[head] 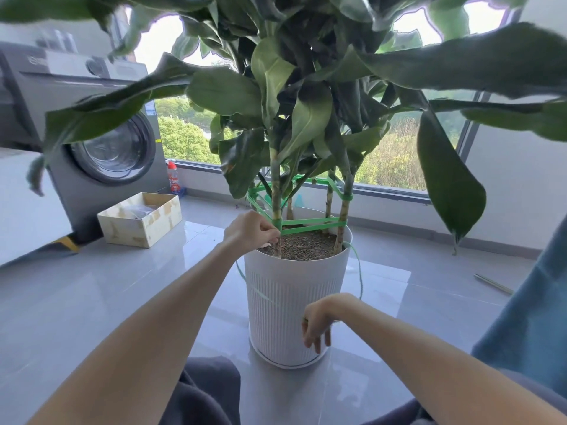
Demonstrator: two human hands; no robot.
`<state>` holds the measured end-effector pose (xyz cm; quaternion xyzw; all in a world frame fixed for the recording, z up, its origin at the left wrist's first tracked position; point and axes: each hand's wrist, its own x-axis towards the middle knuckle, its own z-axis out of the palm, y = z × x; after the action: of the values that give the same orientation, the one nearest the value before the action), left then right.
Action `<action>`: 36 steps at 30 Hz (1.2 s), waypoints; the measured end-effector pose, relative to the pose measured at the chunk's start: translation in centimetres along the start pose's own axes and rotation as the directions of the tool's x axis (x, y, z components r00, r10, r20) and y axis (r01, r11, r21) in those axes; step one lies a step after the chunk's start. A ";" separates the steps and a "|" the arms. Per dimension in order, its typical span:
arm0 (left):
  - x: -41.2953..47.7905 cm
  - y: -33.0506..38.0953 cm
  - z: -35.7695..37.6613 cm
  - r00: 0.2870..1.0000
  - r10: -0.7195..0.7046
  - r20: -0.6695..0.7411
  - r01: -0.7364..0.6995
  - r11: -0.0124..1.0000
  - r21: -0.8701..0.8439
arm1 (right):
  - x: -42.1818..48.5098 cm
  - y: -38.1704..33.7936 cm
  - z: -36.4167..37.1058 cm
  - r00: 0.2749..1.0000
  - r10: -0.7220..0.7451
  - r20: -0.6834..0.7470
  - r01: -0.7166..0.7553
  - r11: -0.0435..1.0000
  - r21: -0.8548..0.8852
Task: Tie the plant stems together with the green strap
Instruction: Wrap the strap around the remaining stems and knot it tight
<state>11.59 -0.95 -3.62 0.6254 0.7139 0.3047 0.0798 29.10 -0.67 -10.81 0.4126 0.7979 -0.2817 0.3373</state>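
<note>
A tall leafy plant with several thin stems [275, 185] grows in a white ribbed pot [294, 302] on the floor. A green strap [310, 226] runs around the stems in two bands, one low near the soil and one higher up. My left hand [250, 230] pinches the strap at the left front stem, just above the pot rim. A loose green strand [359, 271] hangs over the right rim and curves down the pot's side to my right hand [317, 322], which hangs in front of the pot, its fingers curled downward around the strap's end.
A washing machine [101, 142] stands at the left with an open cardboard box [141, 219] in front of it. A red bottle [173, 176] sits by the window sill. A thin stick [492, 283] lies on the grey tiles at the right. Blue fabric [534, 317] hangs at the right edge.
</note>
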 end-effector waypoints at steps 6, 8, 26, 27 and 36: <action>-0.2 -0.1 -0.4 0.995 -0.080 -0.057 0.081 0.997 0.015 | -1.4 -0.1 0.0 0.995 0.001 0.099 -0.026 0.967 0.252; -0.2 -0.2 -0.5 0.990 -0.130 -0.056 0.127 0.990 -0.054 | -1.4 -0.8 0.1 0.990 -0.093 0.105 0.036 0.893 0.448; 0.0 -0.6 0.1 0.989 -0.147 0.014 0.144 0.938 -0.314 | 0.1 -0.9 -2.8 0.936 -0.135 -0.326 0.191 0.971 0.146; 0.0 -0.7 0.2 0.990 -0.138 0.012 0.135 0.940 -0.313 | 0.1 -0.9 -3.2 0.919 -0.130 -0.373 0.207 0.963 0.173; 0.1 -1.4 0.1 0.999 -0.041 0.005 0.040 0.951 -0.306 | -1.3 -1.7 -5.8 0.554 0.073 -0.829 0.373 0.869 0.325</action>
<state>10.44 -0.82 -4.42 0.5906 0.6707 0.4104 0.1816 26.43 2.10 -5.98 0.4910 0.8020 -0.2691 -0.2081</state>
